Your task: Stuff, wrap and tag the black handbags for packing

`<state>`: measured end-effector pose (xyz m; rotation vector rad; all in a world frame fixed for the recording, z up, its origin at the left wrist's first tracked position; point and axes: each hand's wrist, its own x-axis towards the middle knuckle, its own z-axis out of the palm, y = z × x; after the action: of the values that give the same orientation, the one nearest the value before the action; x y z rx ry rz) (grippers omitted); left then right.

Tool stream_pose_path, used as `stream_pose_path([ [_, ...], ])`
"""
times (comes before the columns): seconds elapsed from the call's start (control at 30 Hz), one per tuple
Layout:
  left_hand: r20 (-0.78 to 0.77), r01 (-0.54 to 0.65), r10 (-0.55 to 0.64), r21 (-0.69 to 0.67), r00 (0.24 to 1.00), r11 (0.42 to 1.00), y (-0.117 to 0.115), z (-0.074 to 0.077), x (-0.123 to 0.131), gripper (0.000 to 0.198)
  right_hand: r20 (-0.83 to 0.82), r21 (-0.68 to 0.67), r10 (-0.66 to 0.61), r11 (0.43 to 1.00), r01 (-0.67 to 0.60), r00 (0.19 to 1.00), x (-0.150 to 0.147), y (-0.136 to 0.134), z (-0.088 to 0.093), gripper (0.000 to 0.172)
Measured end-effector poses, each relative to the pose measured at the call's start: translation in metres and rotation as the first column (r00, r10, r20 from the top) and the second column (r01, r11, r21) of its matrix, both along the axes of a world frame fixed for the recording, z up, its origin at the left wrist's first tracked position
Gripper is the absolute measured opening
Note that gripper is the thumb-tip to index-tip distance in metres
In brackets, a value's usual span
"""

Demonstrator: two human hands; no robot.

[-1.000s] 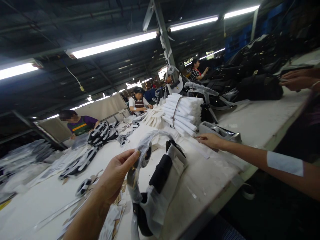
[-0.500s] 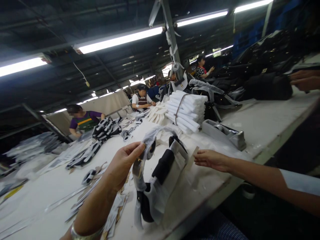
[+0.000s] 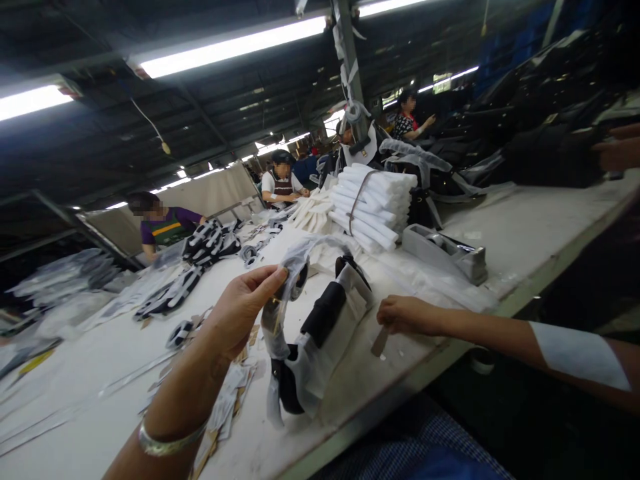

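Observation:
A black handbag [image 3: 324,312] with white wrapping over part of it stands tilted near the table's front edge. Its strap [image 3: 275,327], covered in clear plastic film, arches up on the left. My left hand [image 3: 253,297] is closed, pinching the upper strap between thumb and fingers. To the right of the bag, apart from it, my right hand [image 3: 407,315] is closed low over the table. From its fingers a small, see-through brownish strip [image 3: 379,343] hangs down, perhaps a piece of tape.
Behind the bag lies a tied bundle of white padded rolls [image 3: 373,200]. A grey tape dispenser [image 3: 445,253] stands right of it. Paper scraps [image 3: 233,393] litter the table [image 3: 125,360] on the left. Co-workers [image 3: 167,223] sit across the table; black bags [image 3: 550,153] are piled at right.
My right hand has moved slightly left and its fingers have curled in; the strip now points downward. My left hand keeps its hold on the strap. The view has shifted a little.

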<state>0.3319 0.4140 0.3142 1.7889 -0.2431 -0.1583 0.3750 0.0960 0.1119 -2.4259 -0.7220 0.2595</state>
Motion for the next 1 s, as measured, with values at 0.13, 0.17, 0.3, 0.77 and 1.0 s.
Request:
stream_pose_path([
  [0.13, -0.007, 0.004, -0.004, 0.008, 1.0, 1.0, 0.0, 0.001, -0.001, 0.046, -0.048, -0.056, -0.005, 0.998, 0.002, 0.999, 0.008, 0.005, 0.004, 0.015],
  [0.17, -0.006, 0.002, -0.002, 0.008, 1.0, 1.0, 0.0, 0.002, -0.002, 0.046, -0.06, -0.049, 0.001, 0.999, -0.004, 0.998, 0.008, 0.005, 0.007, 0.014],
  [0.3, -0.019, 0.006, -0.006, -0.004, 1.0, 1.0, -0.001, 0.003, -0.004, 0.043, -0.08, 0.049, 0.006, 0.999, -0.002, 0.997, -0.005, 0.006, 0.031, 0.015],
  [0.77, 0.09, 0.076, -0.092, 0.166, 0.992, 0.983, -0.01, 0.012, -0.015, 0.041, -0.342, 0.782, 0.009, 0.557, 0.279, 0.94, -0.041, 0.094, 0.129, 0.031],
  [1.0, 0.16, 0.095, -0.138, 0.256, 0.977, 0.962, -0.011, 0.017, -0.02, 0.044, -0.335, 0.886, 0.15, 0.385, 0.257, 0.93, -0.038, 0.126, 0.136, 0.032],
])
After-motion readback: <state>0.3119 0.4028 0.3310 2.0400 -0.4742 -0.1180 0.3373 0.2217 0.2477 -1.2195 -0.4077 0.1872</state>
